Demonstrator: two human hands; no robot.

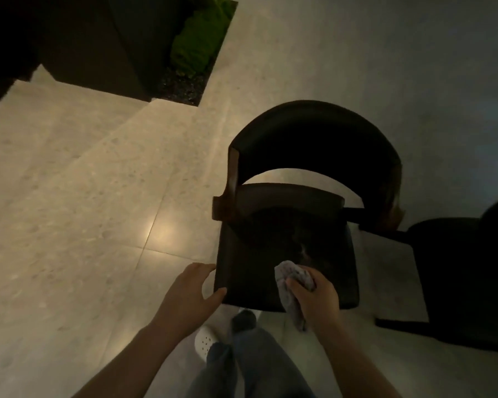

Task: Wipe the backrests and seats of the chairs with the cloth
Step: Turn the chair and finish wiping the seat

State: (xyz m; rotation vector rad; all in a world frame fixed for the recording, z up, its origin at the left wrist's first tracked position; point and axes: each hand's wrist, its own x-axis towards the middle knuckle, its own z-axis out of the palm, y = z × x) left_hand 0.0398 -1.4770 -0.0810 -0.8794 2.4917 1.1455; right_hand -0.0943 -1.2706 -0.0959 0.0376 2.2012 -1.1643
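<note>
two chairs are in view: one chair (285, 254) in full at centre, and a second dark seat (457, 282) cut off by the right edge. there is one cloth (295, 278) and there are two hands. the right hand (316, 297) is clenched around the bunched grey cloth and presses it on the front part of the near chair's seat, with a loose tail hanging past the front edge. the left hand (190, 294) is spread and relaxed at the seat's front left corner, thumb touching the edge, grasping nothing. the seat is a dark padded square with rounded corners. the backrest (314, 133) is a curved dark band on brown wooden posts, with an open gap below it. pale speckled floor tiles (84, 196) lie bare to the left and beyond the chair; only a narrow strip separates the two seats. a green plant (202, 44) sits in a floor bed far behind.
</note>
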